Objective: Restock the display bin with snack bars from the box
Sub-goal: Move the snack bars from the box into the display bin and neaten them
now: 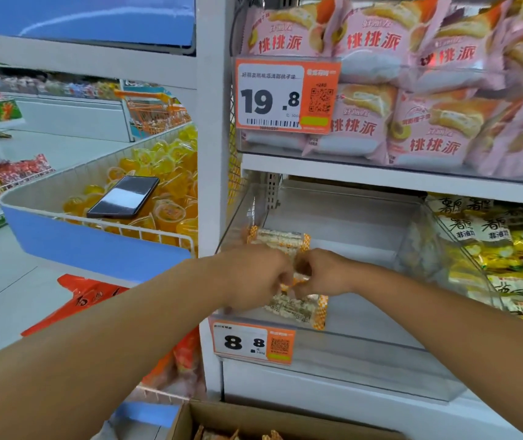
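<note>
A clear plastic display bin (365, 347) sits on the middle shelf with an 8.8 price tag (254, 342) on its front. Inside at the left lie snack bars in clear wrappers with orange checked ends: one at the back (277, 238) and one near the front (298, 309). My left hand (254, 277) and my right hand (323, 274) meet over the bin's left part, fingers pinched together on an orange-ended snack bar (293, 282) between them. The cardboard box (254, 417) stands open at the bottom edge, with bar ends showing inside.
Pink pastry packs (412, 128) fill the bin above, behind a 19.8 tag. Yellow packets (501, 258) fill the bin to the right. At the left a wire basket (95, 236) holds orange jelly cups and a dark phone (123, 196). The shelf's white upright (212, 154) stands between.
</note>
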